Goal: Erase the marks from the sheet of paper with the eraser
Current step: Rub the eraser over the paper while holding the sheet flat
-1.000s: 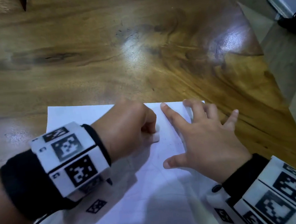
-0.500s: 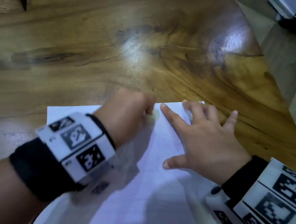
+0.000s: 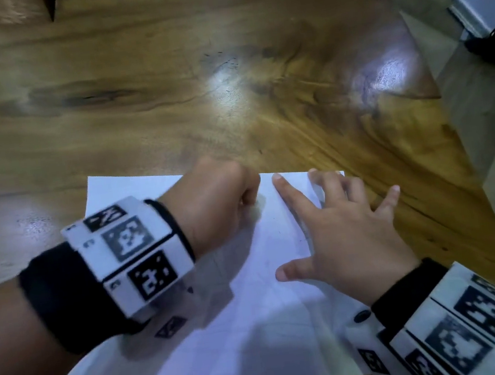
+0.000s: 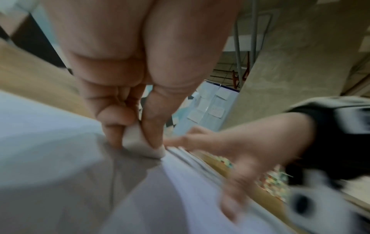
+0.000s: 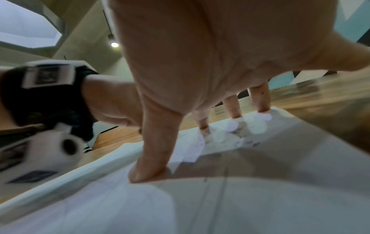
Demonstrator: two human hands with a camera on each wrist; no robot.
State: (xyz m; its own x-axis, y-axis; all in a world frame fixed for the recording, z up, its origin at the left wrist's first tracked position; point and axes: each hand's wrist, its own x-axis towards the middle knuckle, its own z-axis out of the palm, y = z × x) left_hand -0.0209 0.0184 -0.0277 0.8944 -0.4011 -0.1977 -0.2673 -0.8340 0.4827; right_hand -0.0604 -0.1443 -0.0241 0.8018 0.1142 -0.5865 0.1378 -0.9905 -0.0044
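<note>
The sheet of paper (image 3: 228, 341) lies flat on the wooden table (image 3: 164, 88), its near edge close to the table's near edge. Faint pencil lines (image 5: 224, 178) cross it. The white eraser (image 4: 140, 142) is pressed on the paper near the sheet's far edge, pinched between thumb and curled fingers of the left hand (image 3: 217, 204); in the head view the fist hides it. Just to the right of the eraser on the sheet, the right hand (image 3: 341, 238) lies spread, fingers straight, with the thumb and at least three fingertips pressing the paper down; the little finger seems to reach past the sheet's right edge onto the wood.

The main risk, as I judge it, is the sheet itself. The eraser works close to the far edge, so a stroke running outward over that edge could catch it and fold or crease the corner. The sheet's left half has no hand on it apart from the rubbing one, so a hard pull toward the left could drag or buckle the paper there. Heavy pressure could also smear the graphite or scuff the surface. The eraser sits close to the right index finger (image 3: 292, 200); a long stroke toward it would bump the finger and loosen the hold. The lines under the right palm cannot be reached until that hand shifts, and the sheet is free in that moment.
</note>
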